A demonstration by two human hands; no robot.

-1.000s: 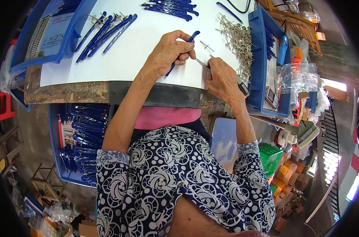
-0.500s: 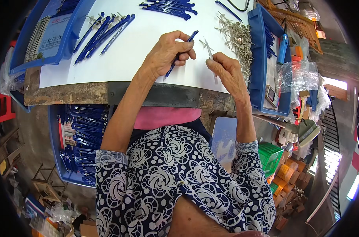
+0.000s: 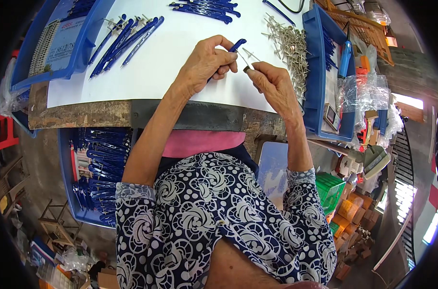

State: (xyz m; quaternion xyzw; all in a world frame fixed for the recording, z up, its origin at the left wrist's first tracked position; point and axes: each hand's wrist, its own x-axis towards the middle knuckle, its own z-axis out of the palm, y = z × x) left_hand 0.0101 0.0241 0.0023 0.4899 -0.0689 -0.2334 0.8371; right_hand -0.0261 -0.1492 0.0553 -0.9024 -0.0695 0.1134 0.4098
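Note:
My left hand [image 3: 205, 65] is closed around a slender blue strip [image 3: 237, 45], its rounded end sticking out past the thumb and forefinger. My right hand [image 3: 277, 86] pinches a thin metal piece [image 3: 244, 59] whose tip reaches to the left fingers; a small dark part shows at the right fingertips. Another thin metal bit shows just beyond, and I cannot tell whether it is joined to the strip. To the right lies a heap of silvery cross-shaped pins [image 3: 291, 50]. Several blue strips [image 3: 125, 45], some with pins in them, lie at the left.
More blue strips [image 3: 204, 9] lie at the white tabletop's far side. Blue bins stand at the left [image 3: 79, 58] and right [image 3: 314, 91]; the right one holds strips and a small device [image 3: 331, 117]. A blue tray [image 3: 89, 217] of strips sits below the table edge.
My right hand has moved up and left, bringing its metal piece to the left fingers. The blue strip has tilted, with more of its rounded end showing.

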